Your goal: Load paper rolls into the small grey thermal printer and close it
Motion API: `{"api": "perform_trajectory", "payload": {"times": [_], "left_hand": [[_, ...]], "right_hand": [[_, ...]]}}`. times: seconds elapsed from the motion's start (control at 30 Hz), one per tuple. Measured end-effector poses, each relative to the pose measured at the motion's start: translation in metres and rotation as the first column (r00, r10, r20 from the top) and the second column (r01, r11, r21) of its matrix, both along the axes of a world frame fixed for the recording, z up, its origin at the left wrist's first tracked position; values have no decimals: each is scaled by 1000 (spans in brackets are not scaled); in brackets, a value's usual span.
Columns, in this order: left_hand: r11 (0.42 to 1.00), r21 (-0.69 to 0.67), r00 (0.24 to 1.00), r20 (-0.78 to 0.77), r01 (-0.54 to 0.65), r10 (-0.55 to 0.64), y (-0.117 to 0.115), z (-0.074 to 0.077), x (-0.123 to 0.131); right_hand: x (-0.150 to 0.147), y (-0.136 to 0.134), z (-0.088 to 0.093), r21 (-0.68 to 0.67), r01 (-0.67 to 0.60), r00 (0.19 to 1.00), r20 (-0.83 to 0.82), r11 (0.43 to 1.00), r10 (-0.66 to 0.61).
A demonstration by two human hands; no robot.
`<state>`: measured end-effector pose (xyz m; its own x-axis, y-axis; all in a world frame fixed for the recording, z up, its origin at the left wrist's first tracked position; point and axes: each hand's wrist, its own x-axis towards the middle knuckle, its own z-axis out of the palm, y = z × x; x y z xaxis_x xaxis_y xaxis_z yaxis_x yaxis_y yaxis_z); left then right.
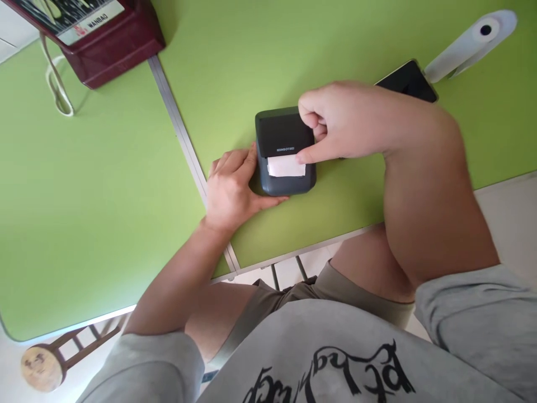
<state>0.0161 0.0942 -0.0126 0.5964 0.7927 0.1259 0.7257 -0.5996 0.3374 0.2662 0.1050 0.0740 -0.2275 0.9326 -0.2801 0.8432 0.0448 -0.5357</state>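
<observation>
A small dark label printer [277, 131] with a black lid sits on the green table. A short white label strip [286, 166] sticks out of its front slot. My left hand [230, 182] grips the printer at its left side and front, fingers along the side and thumb along the front edge. From the right, my right hand [331, 123] holds the lid's right side. Its fingers curl at the back right corner, and the thumb rests by the lid's front edge, touching the right end of the strip. Those curled fingertips are partly hidden.
A black-screened phone [409, 81] lies beyond my right forearm, beside a white rounded device [472, 45]. A maroon box-shaped appliance [117, 45] with a pale cord [56, 84] stands at the back left. A metal seam [178, 126] crosses the table. A wooden stool [42, 368] is below left.
</observation>
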Motion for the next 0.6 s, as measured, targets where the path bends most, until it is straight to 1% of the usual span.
{"api": "perform_trajectory", "payload": {"times": [0.1,0.2,0.33,0.4,0.43,0.47,0.5,0.53,0.57,0.6], "left_hand": [[1000,19,1000,2,-9,9,-1,0,0],[1000,28,999,40,10,-11,-2,-1,-1],[1000,4,997,72,13,-14,-1,-3,-3],[1000,-7,997,79,13,-12,-2,-4,-3],[1000,-12,997,80,14,-13,-3,-4,-3],[1000,-13,997,81,16,-15,-3,-4,-3],[1000,-11,997,81,18,-17,-4,-4,-2],[1000,-11,997,79,20,-19,-4,-3,-2],[1000,-11,997,78,22,-21,-5,-3,-2],[1000,-13,997,76,22,-21,-5,-2,-2]], "right_hand": [[1,0,-5,13,-3,998,-55,1000,4],[1,-1,-5,19,1,999,-52,1000,0],[-1,-4,2,9,35,999,-40,999,-35],[-4,-8,8,41,73,997,-42,997,-71],[-6,-10,11,85,108,993,-61,990,-103],[-8,-12,13,162,157,984,-108,974,-140],[-10,-15,16,257,218,968,-179,941,-176],[-13,-17,17,344,281,944,-267,896,-193],[-15,-19,18,405,326,920,-344,854,-188],[-17,-20,18,438,343,905,-391,831,-168]]}}
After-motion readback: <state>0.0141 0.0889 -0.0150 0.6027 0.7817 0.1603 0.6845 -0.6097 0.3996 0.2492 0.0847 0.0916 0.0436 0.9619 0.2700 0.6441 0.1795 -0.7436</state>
